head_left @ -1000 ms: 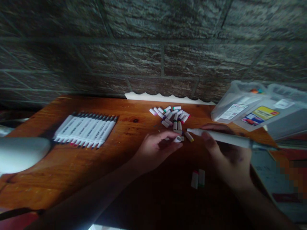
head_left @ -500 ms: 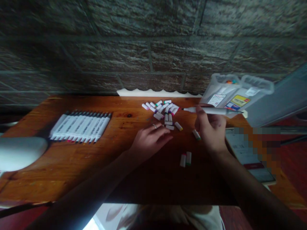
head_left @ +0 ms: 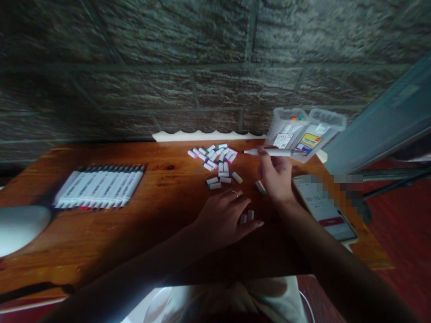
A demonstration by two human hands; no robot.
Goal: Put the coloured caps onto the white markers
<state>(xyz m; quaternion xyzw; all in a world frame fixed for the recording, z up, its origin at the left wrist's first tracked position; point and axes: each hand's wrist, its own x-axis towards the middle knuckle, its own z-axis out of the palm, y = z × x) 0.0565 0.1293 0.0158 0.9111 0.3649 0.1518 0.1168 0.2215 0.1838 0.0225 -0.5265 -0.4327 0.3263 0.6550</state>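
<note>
My right hand grips a long white marker, held level with its uncapped tip pointing left over a pile of loose marker caps. My left hand lies palm down on the wooden table, fingers stretched out over two white caps near the front edge. A ring shows on one finger. One more cap lies just beside my right hand.
A row of several capped white markers lies at the left. A clear plastic box with labels stands at the back right, a phone beside my right arm. A white rounded object sits at the far left. Stone wall behind.
My left hand has drawn back from the cap pile and come down over the two caps near the front edge. My right hand has stayed raised with the marker while the view shifted.
</note>
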